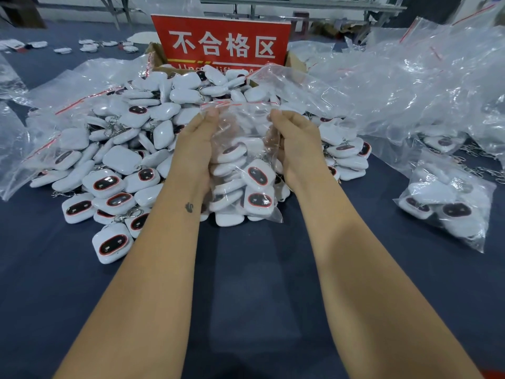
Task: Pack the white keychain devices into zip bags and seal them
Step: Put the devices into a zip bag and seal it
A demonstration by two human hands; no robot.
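Dark blue table [246,269] was buried in white keychain devices [114,160], and both hands, left hand [195,144] and right hand [296,142], pinched the filled zip bag [243,170] at its red zip strip [237,104], running 9-to-3 between them, bag hanging toward 6.

We see white keychain devices [120,157] with black ovals ringed in red, heaped on a dark navy table [246,269]; clear zip bags [241,149] edged with red strips; a red sign [221,41] lettered white.
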